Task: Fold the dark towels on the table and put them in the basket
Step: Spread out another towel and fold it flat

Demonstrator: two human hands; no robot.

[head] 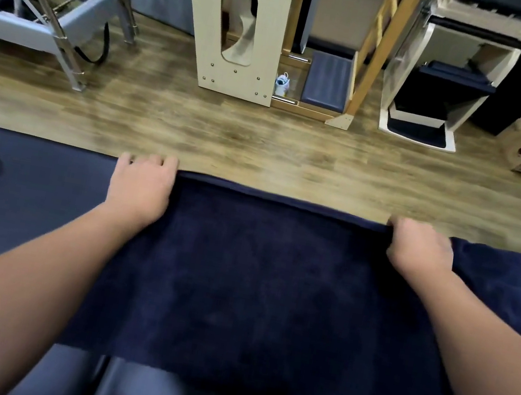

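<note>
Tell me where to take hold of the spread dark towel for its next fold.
Probably the two far corners of the dark towel, coming from above at each end of its far hem. It lies flat across the table; the left hand and right hand already sit there.
</note>
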